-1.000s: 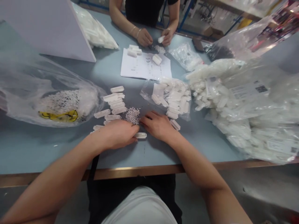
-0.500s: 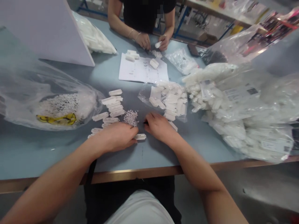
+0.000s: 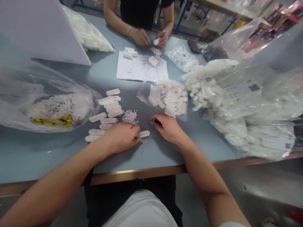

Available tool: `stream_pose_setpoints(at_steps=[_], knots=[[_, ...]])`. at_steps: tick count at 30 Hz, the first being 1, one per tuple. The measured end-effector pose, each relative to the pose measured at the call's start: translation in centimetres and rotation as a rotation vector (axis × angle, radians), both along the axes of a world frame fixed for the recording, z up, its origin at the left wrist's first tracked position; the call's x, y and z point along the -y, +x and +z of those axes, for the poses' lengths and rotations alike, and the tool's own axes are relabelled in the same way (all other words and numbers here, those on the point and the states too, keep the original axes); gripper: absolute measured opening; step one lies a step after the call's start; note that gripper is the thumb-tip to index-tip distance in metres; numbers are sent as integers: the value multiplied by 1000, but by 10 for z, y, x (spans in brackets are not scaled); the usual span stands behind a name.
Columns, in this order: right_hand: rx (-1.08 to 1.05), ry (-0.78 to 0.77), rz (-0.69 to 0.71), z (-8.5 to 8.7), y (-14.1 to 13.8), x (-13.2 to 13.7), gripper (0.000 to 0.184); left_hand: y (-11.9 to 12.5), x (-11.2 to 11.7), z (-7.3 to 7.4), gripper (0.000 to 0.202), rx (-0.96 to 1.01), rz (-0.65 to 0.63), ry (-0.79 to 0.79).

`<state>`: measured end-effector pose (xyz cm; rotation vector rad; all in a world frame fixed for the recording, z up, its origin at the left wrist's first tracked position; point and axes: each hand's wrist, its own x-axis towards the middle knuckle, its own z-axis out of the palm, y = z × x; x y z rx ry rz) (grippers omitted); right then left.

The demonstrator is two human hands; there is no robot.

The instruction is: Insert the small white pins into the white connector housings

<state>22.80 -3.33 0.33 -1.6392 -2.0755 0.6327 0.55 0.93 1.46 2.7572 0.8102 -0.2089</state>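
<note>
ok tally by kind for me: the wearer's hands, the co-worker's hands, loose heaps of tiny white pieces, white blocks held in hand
Wearer's left hand and right hand: 2
Co-worker's hands: 2
Near heap and far heap, loose: 2
Near white block and far white block, held: 2
Total: 8

The white connector (image 3: 143,134) in your left hand (image 3: 124,136) is a slim block, its visible face dotted with rows of small holes. It slants slightly, the free end pointing right and a little away from you; your fingers hide its other end. Tiny white pieces (image 3: 130,116) lie heaped loosely just beyond your fingers.
</note>
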Motion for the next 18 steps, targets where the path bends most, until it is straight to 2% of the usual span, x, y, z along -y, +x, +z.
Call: stream_pose_setpoints(at_steps=[4, 8, 18], knots=[[-104, -37, 14, 8, 4, 2, 11, 1, 0, -1, 29, -12, -12, 1], [-201, -126, 97, 12, 1, 4, 13, 1, 0, -1, 25, -8, -18, 3], [-290, -230, 118, 4, -2, 5, 18, 3, 4, -2, 27, 47, -37, 33]])
